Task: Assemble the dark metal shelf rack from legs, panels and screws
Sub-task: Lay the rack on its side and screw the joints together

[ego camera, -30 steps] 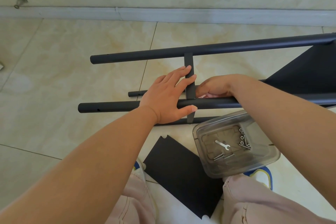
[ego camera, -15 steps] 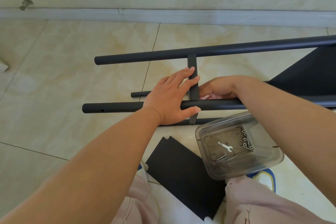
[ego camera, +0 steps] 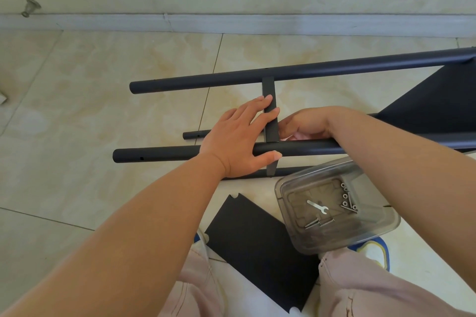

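A pale tiled floor [ego camera: 90, 116] runs up to a white skirting board along the wall, and the half-built dark rack lies on its side there, its long axis running left to right across the view. The far leg [ego camera: 283, 73] and the near leg [ego camera: 159, 156] lie roughly parallel, joined by an upright panel edge [ego camera: 270, 110] that stands crosswise between them; two lower legs show only in short stretches beneath.

The left hand [ego camera: 239, 136] lies flat and relaxed, fingers straight against the left face of the panel edge, thumb pressed along the near leg. The right hand [ego camera: 306, 123] sits just right of that joint, fingers curled down behind the near leg; whether it pinches a screw there cannot be told.

The joint where panel edge meets near leg lies directly between the two hands, the right one nearer its hidden side. That is likely where fastening goes on.

A clear container [ego camera: 337, 206] with screws [ego camera: 346, 197] and a small wrench [ego camera: 318, 206] rests close under the right forearm, crowding any pull back. A loose panel [ego camera: 257, 247] lies by the knees. Open floor spreads to the left.
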